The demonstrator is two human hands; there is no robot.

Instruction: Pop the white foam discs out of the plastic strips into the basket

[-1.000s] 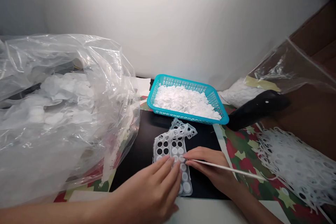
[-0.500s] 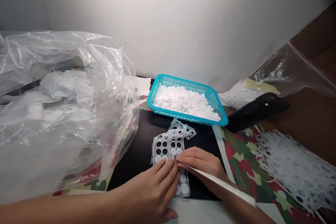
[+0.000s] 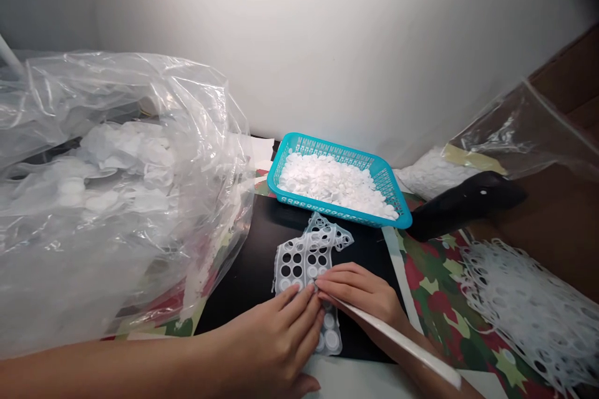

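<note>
A white rubbery sheet with rows of round discs and punched holes (image 3: 304,259) lies on a black mat (image 3: 255,274). My left hand (image 3: 276,343) rests flat on the sheet's lower part, fingers stretched out and pressing it down. My right hand (image 3: 362,296) is closed around a thin white stick (image 3: 397,340), its tip at the sheet next to my left fingertips. Behind the sheet stands a turquoise basket (image 3: 397,199) heaped with loose white discs (image 3: 334,184).
A big clear plastic bag (image 3: 107,187) of white sheets fills the left. A pile of punched-out white mesh (image 3: 528,308) lies at the right on a red-green patterned cloth (image 3: 435,299). A black object (image 3: 463,202) and another clear bag (image 3: 524,131) sit behind it.
My right hand has turned the stick from pointing right to slanting down toward me, with its tip kept at the sheet. Both hands shifted slightly up the sheet.
</note>
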